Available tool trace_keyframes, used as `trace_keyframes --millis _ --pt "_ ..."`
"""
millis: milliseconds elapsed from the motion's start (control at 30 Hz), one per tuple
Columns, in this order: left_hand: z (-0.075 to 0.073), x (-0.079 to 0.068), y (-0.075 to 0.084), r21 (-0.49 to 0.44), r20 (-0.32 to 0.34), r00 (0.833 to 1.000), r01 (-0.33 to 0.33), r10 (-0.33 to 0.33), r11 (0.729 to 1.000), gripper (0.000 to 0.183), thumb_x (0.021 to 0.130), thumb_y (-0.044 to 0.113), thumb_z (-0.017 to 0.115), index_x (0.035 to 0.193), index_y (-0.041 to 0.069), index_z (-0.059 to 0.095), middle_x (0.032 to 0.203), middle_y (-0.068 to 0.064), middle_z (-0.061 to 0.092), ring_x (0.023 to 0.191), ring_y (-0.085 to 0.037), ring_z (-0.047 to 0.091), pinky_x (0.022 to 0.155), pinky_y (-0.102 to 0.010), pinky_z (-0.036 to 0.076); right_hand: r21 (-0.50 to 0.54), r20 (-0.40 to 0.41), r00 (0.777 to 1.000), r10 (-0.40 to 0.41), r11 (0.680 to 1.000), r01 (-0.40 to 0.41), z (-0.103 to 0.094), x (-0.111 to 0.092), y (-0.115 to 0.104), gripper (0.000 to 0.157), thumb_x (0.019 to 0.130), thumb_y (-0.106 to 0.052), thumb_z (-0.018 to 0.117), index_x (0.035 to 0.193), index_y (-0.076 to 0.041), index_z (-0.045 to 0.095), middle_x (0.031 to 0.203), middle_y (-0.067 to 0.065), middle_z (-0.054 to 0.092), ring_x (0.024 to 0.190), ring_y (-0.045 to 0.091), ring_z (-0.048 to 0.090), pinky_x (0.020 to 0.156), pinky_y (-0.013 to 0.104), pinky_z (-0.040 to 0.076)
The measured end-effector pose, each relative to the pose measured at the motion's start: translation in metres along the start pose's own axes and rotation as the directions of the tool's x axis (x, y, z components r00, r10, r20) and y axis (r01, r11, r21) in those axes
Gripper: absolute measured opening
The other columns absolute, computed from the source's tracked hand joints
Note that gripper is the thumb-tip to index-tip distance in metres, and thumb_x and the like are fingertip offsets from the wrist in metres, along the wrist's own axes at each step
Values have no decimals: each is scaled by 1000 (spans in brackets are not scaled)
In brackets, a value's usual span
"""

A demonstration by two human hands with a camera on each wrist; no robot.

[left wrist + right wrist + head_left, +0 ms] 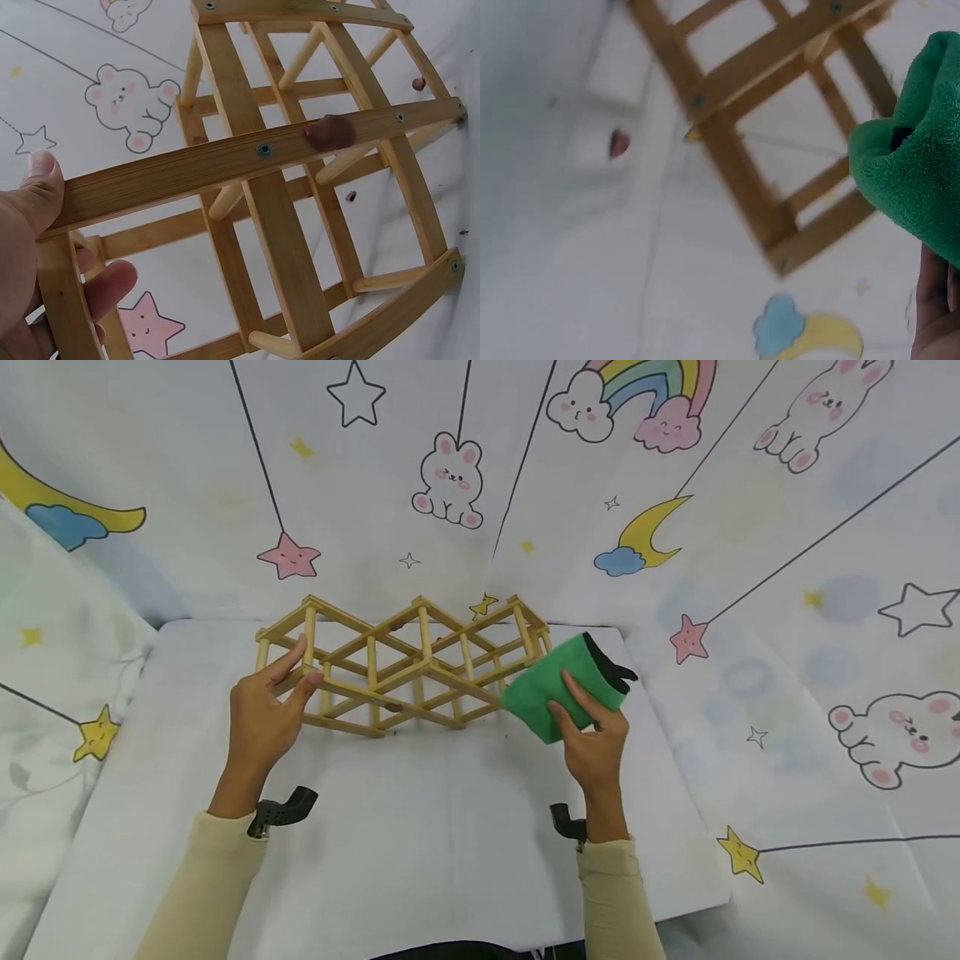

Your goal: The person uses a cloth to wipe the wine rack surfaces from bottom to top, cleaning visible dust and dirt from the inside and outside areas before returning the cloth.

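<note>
A folding wooden lattice rack (424,631), made of crossed slats and round dowels, stands spread out at the back of the white table. At its left end my left hand (262,718) grips the frame; in the left wrist view the thumb lies on a slat and the fingers curl behind. A brown smear (330,132) marks that slat. My right hand (596,747) holds a folded green cloth (555,689) with a black underside beside the rack's right end. In the right wrist view the fuzzy cloth (922,165) overlaps part of the rack.
Small brown bits (351,196) show past the slats, and another brown piece (619,143) appears in the right wrist view. Behind the white table (450,843) hangs a white sheet (360,485) printed with bunnies, stars and moons.
</note>
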State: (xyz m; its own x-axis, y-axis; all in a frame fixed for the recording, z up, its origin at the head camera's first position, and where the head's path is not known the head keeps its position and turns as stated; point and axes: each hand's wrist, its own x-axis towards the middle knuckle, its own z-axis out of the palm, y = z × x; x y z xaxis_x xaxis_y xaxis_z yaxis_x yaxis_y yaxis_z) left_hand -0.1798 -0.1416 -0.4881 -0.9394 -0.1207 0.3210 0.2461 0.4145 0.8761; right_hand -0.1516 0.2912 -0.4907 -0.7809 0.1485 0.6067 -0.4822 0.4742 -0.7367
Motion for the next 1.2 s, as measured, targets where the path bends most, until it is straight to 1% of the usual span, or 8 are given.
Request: trace_keyframes --millis 167,400,533,700,833,967,1033,1200 --pt "1 3 1 -4 21 1000 16 -16 1000 56 100 31 76 152 24 56 152 -1 60 125 -37 68 106 -58 51 -5 8 1000 -25 1000 25 23 9 6 50 88 5 83 135 -12 75 144 12 67 134 22 64 106 27 55" --pt "8 5 0 -4 26 1000 15 -15 1000 56 99 26 78 151 22 58 148 -6 63 122 -38 70 102 -57 53 -102 -175 958 226 964 -246 12 -16 41 48 91 -1 83 134 -21 75 148 12 65 139 29 60 111 40 54" --pt "6 2 0 -12 12 1000 15 -15 1000 57 98 25 79 151 22 58 147 -10 63 123 -42 69 108 -63 50 -98 -263 926 271 947 -305 16 -35 35 55 90 -1 84 136 -29 73 149 6 64 139 24 60 107 30 54" --pt "3 0 -1 8 -52 999 3 -2 1000 59 96 21 81 151 27 58 145 -5 65 123 -37 70 99 -35 55 89 -125 987 98 992 -87 56 -34 1 61 92 3 80 148 -12 63 158 15 55 141 38 58 108 34 55" --pt "5 -3 -3 2 -61 998 9 -9 1000 58 96 22 81 150 26 59 144 -3 66 123 -35 71 89 -23 53 67 28 962 273 959 -274 86 -34 -11 60 99 -11 78 153 -25 57 163 7 51 149 30 51 116 42 49" --pt "10 -4 -3 2 -37 999 4 -4 1000 59 96 22 82 150 23 59 144 -4 65 121 -35 71 98 -42 58 26 92 892 442 895 -446 89 -46 -20 56 98 -16 80 148 -31 62 156 3 58 145 26 54 115 46 49" --pt "10 -3 -2 0 -39 999 -5 5 1000 59 96 24 81 150 23 59 145 -4 65 122 -35 71 102 -46 56 70 64 915 399 913 -403 87 -45 -22 58 97 -14 81 149 -29 62 156 6 59 143 28 57 112 49 51" --pt "5 -1 -1 -18 -93 996 1 -3 1000 58 96 22 82 149 25 60 144 -3 66 122 -35 71 85 -19 53 125 30 959 283 950 -284 95 -27 -14 64 100 -18 78 157 -31 52 165 4 48 148 29 51 113 52 51"
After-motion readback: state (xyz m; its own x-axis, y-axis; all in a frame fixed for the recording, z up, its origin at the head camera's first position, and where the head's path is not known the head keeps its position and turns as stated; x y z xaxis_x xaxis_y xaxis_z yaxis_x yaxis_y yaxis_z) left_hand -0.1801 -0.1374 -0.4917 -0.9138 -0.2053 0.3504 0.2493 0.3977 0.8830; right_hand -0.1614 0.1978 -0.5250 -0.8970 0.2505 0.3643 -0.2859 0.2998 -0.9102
